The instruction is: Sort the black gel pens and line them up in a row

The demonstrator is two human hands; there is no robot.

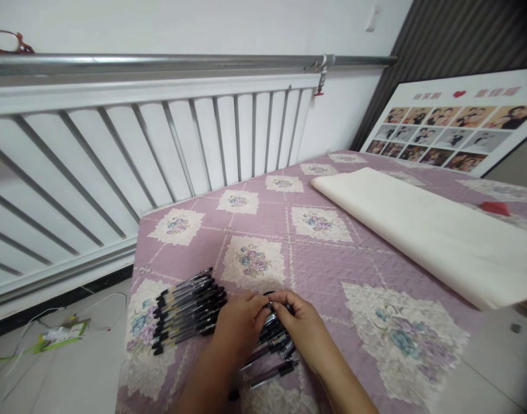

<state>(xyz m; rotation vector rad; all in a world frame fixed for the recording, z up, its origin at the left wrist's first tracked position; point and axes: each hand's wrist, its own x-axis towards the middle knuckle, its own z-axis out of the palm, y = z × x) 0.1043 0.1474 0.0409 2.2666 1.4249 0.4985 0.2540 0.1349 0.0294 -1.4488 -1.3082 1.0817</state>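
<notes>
My left hand [239, 322] and my right hand [304, 325] meet at the fingertips over the front part of the bed-like surface. Both are closed in a pinch on a pen, which the fingers mostly hide. Under and between them lies a loose heap of black pens [280, 343], partly covered by my hands. One clear-barrelled pen [274, 374] with a black cap lies apart, nearer to me. Left of my left hand, several black-capped pens [188, 310] lie side by side in a slanting row.
A purple floral cover [315, 270] spreads under the pens. A folded cream sheet [418, 230] lies to the right, with a red item [495, 208] beyond it. A white radiator [181, 144] and pipe [160, 63] run behind. A photo board [453, 123] leans at the far right.
</notes>
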